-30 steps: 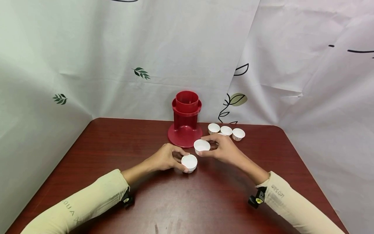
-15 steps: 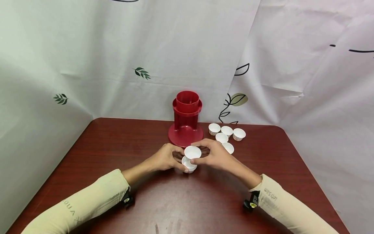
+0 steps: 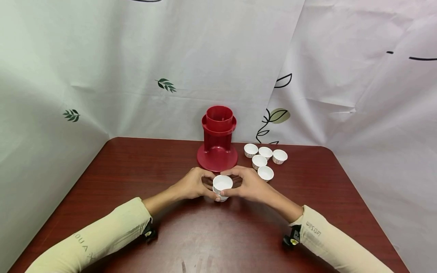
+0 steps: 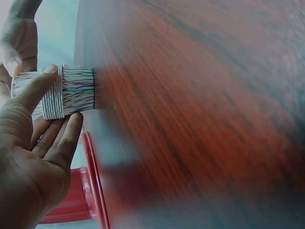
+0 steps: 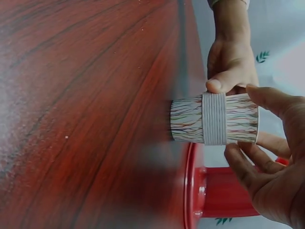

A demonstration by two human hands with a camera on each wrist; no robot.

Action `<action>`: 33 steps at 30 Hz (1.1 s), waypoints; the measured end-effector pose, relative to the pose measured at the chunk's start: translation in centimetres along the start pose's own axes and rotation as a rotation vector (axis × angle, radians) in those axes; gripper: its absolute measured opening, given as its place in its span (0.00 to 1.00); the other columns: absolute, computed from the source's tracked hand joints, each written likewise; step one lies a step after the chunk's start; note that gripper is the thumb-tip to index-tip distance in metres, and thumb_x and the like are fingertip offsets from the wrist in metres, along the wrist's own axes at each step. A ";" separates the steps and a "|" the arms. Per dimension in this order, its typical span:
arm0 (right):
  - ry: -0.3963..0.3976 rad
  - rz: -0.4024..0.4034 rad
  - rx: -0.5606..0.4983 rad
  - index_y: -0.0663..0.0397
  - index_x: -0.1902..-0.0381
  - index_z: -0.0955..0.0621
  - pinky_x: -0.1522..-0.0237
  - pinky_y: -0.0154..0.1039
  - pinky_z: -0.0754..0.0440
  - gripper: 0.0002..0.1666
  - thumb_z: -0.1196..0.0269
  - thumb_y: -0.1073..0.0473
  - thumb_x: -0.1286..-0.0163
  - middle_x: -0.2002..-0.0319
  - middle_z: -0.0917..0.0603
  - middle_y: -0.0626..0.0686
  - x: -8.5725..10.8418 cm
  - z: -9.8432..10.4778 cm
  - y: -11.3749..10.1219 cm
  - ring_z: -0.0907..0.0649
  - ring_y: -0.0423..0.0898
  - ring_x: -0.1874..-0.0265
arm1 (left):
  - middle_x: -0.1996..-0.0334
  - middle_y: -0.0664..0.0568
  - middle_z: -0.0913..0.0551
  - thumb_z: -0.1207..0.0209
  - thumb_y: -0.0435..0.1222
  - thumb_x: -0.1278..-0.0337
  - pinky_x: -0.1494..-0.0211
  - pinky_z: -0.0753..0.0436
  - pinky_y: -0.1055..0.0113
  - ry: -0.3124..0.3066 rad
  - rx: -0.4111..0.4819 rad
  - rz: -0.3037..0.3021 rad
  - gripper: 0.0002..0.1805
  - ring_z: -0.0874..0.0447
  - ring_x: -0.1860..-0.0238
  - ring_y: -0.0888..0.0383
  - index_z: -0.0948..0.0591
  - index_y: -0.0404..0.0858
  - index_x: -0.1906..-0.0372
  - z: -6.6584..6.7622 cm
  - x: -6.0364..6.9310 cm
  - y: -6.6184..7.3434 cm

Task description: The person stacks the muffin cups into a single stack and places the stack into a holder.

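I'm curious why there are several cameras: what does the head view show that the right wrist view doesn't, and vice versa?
Head view only: five separate white cups to the right of the red stand, and the inside of the top cup. Right wrist view only: a ridged band of rims around the cup stack, and clear coloured lines on its sides. Both: the left hand and right hand at the stack, the red stand and the wood-grained table.

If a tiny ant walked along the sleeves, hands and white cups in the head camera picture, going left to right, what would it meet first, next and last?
Left sleeve → left hand → stack of white cups → right hand → rightmost loose white cup → right sleeve.
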State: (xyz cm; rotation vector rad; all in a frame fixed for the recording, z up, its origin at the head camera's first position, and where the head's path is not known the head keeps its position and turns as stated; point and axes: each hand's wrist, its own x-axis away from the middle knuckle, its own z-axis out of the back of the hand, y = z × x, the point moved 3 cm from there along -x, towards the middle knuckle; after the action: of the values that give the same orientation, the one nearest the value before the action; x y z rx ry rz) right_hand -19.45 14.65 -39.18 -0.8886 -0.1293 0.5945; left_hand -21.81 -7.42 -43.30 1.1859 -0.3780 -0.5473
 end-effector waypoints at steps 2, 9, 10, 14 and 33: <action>0.010 -0.001 0.037 0.52 0.37 0.09 0.41 0.35 0.09 0.32 0.14 0.54 0.38 0.44 0.05 0.50 0.0 0.0 0.2 0.08 0.42 0.47 | 0.55 0.45 0.03 0.13 0.27 0.55 0.46 0.03 0.64 0.000 0.004 0.002 0.22 0.02 0.53 0.56 0.07 0.31 0.52 0.0 0.0 0.0; -0.022 -0.029 0.053 0.44 0.35 0.09 0.42 0.34 0.09 0.35 0.12 0.47 0.39 0.41 0.06 0.46 0.3 -0.4 0.8 0.09 0.40 0.46 | 0.52 0.41 0.03 0.14 0.26 0.53 0.47 0.03 0.65 0.005 -0.020 0.024 0.25 0.01 0.51 0.53 0.08 0.29 0.46 0.2 0.0 0.0; -0.027 -0.031 0.055 0.43 0.34 0.09 0.41 0.34 0.10 0.36 0.12 0.46 0.39 0.41 0.07 0.45 0.3 -0.4 0.8 0.09 0.39 0.45 | 0.52 0.41 0.03 0.14 0.27 0.53 0.47 0.03 0.65 0.004 -0.024 0.024 0.26 0.01 0.51 0.52 0.08 0.29 0.46 0.2 0.0 0.0; -0.052 -0.034 0.017 0.42 0.32 0.10 0.39 0.34 0.09 0.35 0.14 0.46 0.36 0.40 0.06 0.44 0.3 -0.6 1.1 0.08 0.39 0.44 | 0.52 0.41 0.03 0.14 0.27 0.53 0.47 0.03 0.64 -0.001 -0.030 0.018 0.26 0.01 0.51 0.52 0.08 0.29 0.45 0.2 0.0 -0.1; -0.027 -0.011 0.002 0.53 0.34 0.09 0.43 0.33 0.07 0.32 0.16 0.50 0.33 0.44 0.05 0.50 0.5 -0.8 2.6 0.07 0.42 0.45 | 0.50 0.45 0.03 0.11 0.31 0.53 0.46 0.03 0.64 -0.003 -0.045 0.026 0.30 0.01 0.49 0.51 0.08 0.33 0.42 -0.1 -0.1 0.1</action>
State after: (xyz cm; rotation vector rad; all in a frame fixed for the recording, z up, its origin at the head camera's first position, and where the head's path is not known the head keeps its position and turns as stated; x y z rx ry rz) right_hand -19.84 15.63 -41.75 -0.8776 -0.1577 0.5959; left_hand -21.81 -7.29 -43.28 1.1350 -0.3815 -0.5330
